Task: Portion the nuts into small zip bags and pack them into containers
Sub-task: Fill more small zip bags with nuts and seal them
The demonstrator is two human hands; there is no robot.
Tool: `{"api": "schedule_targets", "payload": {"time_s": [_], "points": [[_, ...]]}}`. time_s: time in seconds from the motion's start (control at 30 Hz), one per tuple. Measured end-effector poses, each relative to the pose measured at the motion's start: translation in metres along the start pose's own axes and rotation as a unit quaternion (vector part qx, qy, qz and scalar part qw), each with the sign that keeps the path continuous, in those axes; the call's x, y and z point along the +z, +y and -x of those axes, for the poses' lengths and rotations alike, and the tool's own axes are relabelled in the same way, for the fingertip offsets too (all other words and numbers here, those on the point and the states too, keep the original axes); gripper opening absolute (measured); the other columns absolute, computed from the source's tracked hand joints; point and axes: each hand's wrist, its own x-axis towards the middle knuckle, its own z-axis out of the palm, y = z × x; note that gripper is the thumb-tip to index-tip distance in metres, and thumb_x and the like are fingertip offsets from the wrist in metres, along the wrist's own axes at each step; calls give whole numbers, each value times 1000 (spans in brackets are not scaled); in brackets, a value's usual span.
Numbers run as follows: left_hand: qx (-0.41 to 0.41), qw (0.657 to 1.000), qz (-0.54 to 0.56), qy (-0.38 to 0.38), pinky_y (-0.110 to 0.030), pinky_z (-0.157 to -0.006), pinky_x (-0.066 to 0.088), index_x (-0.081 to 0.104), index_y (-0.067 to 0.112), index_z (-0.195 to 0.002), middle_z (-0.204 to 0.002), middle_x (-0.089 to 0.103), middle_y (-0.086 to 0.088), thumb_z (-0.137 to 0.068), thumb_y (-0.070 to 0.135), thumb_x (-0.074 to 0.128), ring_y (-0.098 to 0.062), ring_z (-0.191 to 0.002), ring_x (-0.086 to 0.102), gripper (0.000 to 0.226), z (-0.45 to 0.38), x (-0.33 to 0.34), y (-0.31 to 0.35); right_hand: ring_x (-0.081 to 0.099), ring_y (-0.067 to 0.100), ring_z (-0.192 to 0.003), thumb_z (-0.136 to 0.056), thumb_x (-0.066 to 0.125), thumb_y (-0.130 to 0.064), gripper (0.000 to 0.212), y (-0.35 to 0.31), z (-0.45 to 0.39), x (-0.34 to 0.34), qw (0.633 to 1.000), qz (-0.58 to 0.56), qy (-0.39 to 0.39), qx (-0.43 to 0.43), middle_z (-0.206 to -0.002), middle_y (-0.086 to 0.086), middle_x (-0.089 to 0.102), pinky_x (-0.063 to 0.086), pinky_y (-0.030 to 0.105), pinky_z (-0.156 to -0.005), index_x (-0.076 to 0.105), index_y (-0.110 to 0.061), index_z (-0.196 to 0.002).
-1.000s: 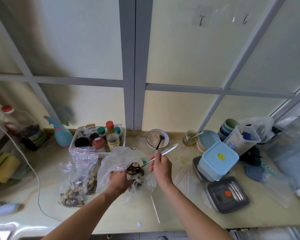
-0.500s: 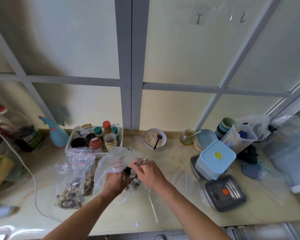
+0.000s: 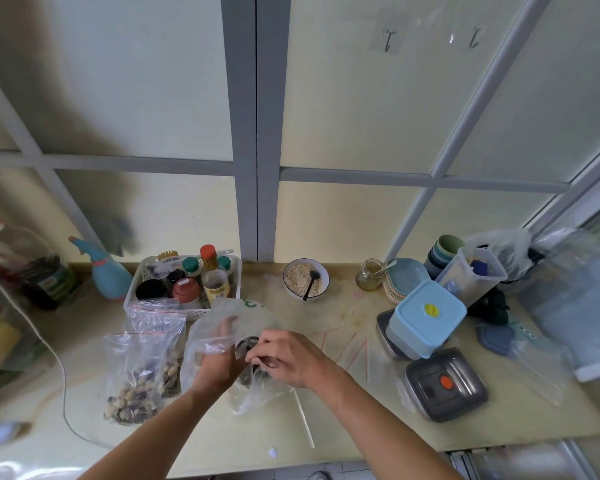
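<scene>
My left hand (image 3: 217,363) grips a crumpled clear plastic bag (image 3: 222,323) at the middle of the counter, and plastic drapes over its fingers. Dark nuts (image 3: 248,344) show in the bag between my hands. My right hand (image 3: 288,358) is curled over the bag's mouth, fingertips pinching the plastic beside the nuts; the spoon is out of sight. Two zip bags of mixed nuts (image 3: 139,382) stand to the left. Empty zip bags with red strips (image 3: 347,348) lie flat to the right. Further right stand a blue-lidded container (image 3: 426,317) and a steel container with a grey lid (image 3: 445,382).
At the back are a white basket of bottles (image 3: 136,292), a blue spray bottle (image 3: 108,271), a bowl of oats with a black spoon (image 3: 305,280), a glass jar (image 3: 369,275), stacked plates (image 3: 406,278) and a tall clear tub (image 3: 471,275). A white cable (image 3: 59,368) runs along the left.
My right hand came down from above the bag with the spoon and now closes on the bag's mouth next to my left hand. The view shifted slightly.
</scene>
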Motion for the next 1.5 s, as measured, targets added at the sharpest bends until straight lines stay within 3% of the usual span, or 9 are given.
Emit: {"api": "schedule_targets", "payload": {"time_s": [0.07,0.17,0.23,0.47,0.77,0.93,1.2,1.3,1.5], "points": [[-37,999,-18,-24,-28,-107,38,45,21,-137,-129,56,-11,-64,93,48,-28,-125,55,103,3,-3,7,61,23,-87,-98,64,-27,19,2,1,-1,1000,-24,-9,11,-104,1,63,55,39,-74,77,-24,-111],[-10,1000,-6,-5,-24,-106,31,33,8,-152,-142,45,-6,-87,52,70,-23,-126,49,87,7,-4,12,63,19,-86,-95,65,-28,18,2,1,-1,998,-58,1,15,-102,-1,64,56,35,-75,78,-24,-107],[-8,1000,-19,-19,-24,-102,36,42,11,-148,-141,52,-7,-88,56,61,-22,-121,54,78,8,-5,8,63,17,-80,-94,61,-30,19,0,0,0,996,-66,62,22,-96,-1,67,55,31,-71,78,-24,-101],[-110,988,-103,-26,-19,-70,39,72,2,-104,-78,69,-1,-89,52,34,-17,-76,63,65,2,-13,5,50,15,-57,-105,43,-25,29,-2,8,10,942,-41,300,145,-71,-4,56,39,28,-50,57,-15,-82],[-154,986,-42,54,-20,-56,37,64,-6,-97,-65,56,-2,-96,14,55,-11,-57,50,22,9,-31,35,59,25,-86,-103,44,-30,21,10,16,32,975,-82,56,200,-96,6,63,51,37,-78,59,-23,-91],[-164,980,-46,102,-43,-76,49,47,-4,-126,-134,43,-31,-95,11,56,-39,-84,60,36,16,-38,52,59,25,-96,-107,41,-22,22,13,18,45,970,-46,33,236,-107,6,59,50,37,-80,62,-15,-107],[-123,980,-84,134,-66,-111,31,24,-2,-151,-148,34,-29,-101,19,47,-47,-133,42,58,7,-43,71,64,30,-100,-108,34,-35,28,19,14,47,945,-16,28,324,-108,9,65,37,30,-71,58,-20,-109],[-77,978,-125,145,-68,-101,43,39,-9,-142,-129,53,-34,-97,17,45,-47,-116,58,53,2,-34,73,64,31,-99,-108,36,-33,31,16,9,42,953,17,47,299,-107,10,67,45,34,-75,62,-17,-113],[-40,982,-155,99,-53,-56,59,59,-16,-122,-95,67,-37,-54,-7,91,-41,-64,69,76,9,-30,82,64,28,-87,-98,53,-16,23,19,16,51,964,14,55,261,-102,0,56,47,34,-64,62,-31,-113]]}}
